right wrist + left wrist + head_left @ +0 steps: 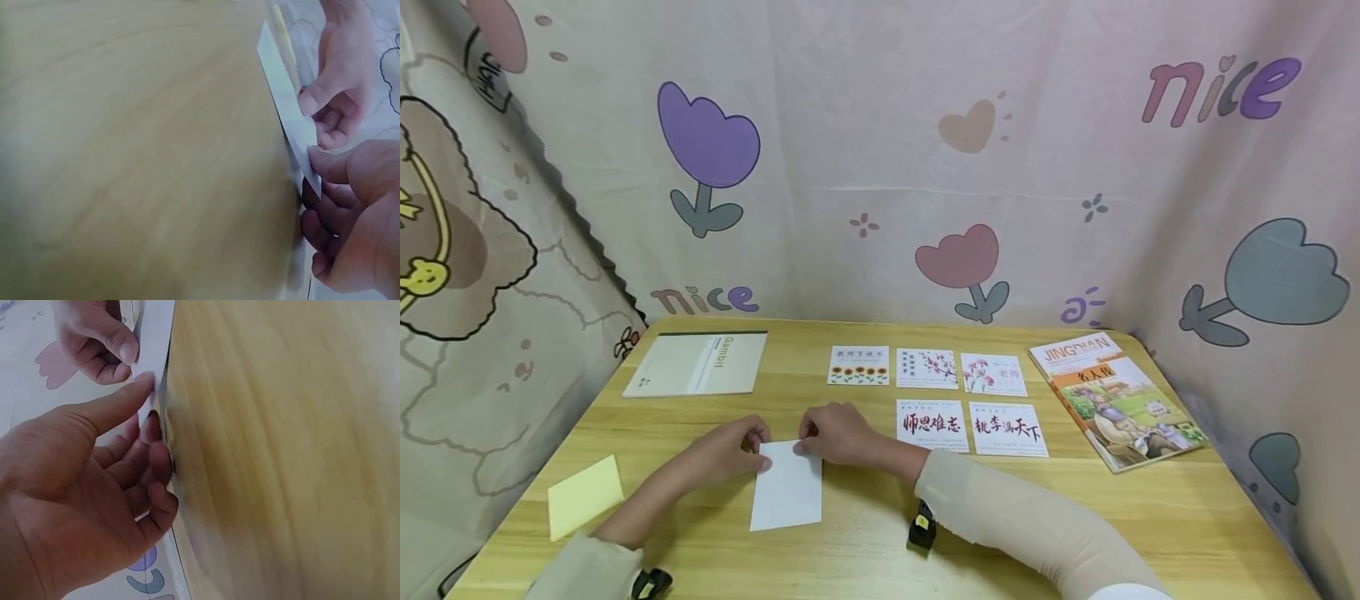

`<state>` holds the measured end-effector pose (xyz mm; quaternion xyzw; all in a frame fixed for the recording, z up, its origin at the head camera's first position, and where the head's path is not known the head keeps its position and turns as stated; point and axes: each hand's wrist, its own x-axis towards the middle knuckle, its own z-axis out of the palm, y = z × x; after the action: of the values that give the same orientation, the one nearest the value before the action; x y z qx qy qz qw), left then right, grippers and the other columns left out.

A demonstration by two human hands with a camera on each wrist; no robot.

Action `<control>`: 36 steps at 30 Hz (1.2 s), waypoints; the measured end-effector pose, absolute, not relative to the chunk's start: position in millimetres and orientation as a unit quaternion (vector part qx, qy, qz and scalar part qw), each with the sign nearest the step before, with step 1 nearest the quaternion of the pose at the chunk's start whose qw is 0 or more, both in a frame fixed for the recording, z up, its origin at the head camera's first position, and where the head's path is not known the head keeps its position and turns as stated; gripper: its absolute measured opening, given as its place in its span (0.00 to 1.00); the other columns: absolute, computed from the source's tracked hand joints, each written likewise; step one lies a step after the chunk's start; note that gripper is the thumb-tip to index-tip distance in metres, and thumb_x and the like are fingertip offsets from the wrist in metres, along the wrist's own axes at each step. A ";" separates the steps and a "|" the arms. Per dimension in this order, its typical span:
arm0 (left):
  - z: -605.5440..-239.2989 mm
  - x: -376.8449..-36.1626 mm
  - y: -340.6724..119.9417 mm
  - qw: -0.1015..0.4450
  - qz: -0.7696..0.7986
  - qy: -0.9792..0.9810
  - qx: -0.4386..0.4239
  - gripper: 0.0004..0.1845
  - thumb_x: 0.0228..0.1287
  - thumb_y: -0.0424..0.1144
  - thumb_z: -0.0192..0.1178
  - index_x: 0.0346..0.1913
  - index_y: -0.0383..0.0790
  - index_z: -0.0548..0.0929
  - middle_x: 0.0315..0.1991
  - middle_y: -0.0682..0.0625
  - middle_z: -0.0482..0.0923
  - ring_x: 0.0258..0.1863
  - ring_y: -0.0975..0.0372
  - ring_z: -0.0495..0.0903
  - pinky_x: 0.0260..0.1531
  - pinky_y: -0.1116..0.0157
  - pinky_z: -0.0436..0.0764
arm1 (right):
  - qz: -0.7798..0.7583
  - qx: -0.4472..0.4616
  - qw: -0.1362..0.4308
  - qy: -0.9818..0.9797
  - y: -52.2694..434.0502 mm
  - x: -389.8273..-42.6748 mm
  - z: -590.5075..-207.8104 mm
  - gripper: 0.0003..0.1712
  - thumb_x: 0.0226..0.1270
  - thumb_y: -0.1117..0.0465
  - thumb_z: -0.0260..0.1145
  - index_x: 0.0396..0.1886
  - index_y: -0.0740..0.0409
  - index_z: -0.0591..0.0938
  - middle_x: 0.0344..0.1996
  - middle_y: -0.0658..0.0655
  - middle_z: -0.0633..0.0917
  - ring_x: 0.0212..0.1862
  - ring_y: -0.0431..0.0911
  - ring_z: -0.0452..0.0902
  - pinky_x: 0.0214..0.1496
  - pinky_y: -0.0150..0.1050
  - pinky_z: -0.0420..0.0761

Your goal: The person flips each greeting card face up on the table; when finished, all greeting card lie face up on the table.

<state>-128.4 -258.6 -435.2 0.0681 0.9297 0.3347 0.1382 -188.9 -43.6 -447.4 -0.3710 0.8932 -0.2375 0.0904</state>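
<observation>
Left hand sits left of frame centre in the head view, forearm coming up from the lower left; thumb and fingers pinch the top-left corner of the white card; the left wrist view shows the thumb on top of the card's edge and the other fingers curled under it, so that corner looks lifted off the desk; the rest of the card lies flat at lower centre, long side running toward the person.

Right hand at frame centre pinches the top-right corner the same way; the right wrist view shows the thumb over the edge and the fingers tucked beneath; forearm in a pale sleeve crosses in from the lower right; both wrists low, close to the desk, hands nearly touching over the card's far edge.

To do it well, my read: keep both pinches light and level so the card doesn't crease or skew; lift both corners evenly; keep it square to the desk edge.

Right of the hands: five printed cards in two rows, near but not touching the white one; further right a picture book.
</observation>
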 end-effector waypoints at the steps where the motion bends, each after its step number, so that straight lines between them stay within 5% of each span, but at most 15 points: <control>1: -435.3 -128.3 -259.0 0.135 0.350 0.924 0.072 0.14 0.59 0.41 0.66 0.45 0.42 0.76 0.33 0.52 0.73 0.33 0.60 0.71 0.32 0.64 0.71 | -0.239 -0.365 0.095 0.894 -42.6 -189.4 -447.5 0.09 0.61 0.47 0.68 0.32 0.44 0.81 0.22 0.35 0.78 0.24 0.31 0.71 0.37 0.29 0.68; 14: -415.1 -140.2 -238.6 0.070 0.425 0.897 0.104 0.09 0.66 0.38 0.59 0.48 0.43 0.78 0.39 0.49 0.77 0.33 0.58 0.74 0.28 0.66 0.76 | -0.410 -0.326 0.154 0.837 -6.0 -195.3 -428.7 0.05 0.65 0.53 0.66 0.38 0.46 0.81 0.29 0.43 0.81 0.32 0.36 0.75 0.32 0.31 0.76; 27: -365.2 -151.1 -187.6 0.018 0.490 0.861 0.138 0.08 0.66 0.44 0.59 0.46 0.51 0.78 0.41 0.51 0.78 0.37 0.55 0.75 0.34 0.63 0.77 | -0.521 -0.292 0.089 0.797 53.6 -189.0 -378.7 0.07 0.66 0.54 0.65 0.42 0.48 0.81 0.36 0.49 0.82 0.37 0.44 0.77 0.40 0.38 0.79; 36: -340.2 -155.6 -140.7 -0.006 0.521 0.836 0.174 0.08 0.66 0.44 0.59 0.47 0.53 0.78 0.41 0.52 0.76 0.37 0.55 0.75 0.35 0.61 0.79 | -0.570 -0.252 0.012 0.782 101.4 -178.5 -347.9 0.12 0.65 0.52 0.66 0.46 0.49 0.81 0.36 0.52 0.82 0.33 0.47 0.73 0.34 0.37 0.76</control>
<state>-155.6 -140.7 -340.2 0.1736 0.8357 0.5210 -0.0055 -178.5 101.4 -347.9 -0.2515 0.7824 -0.5696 0.0118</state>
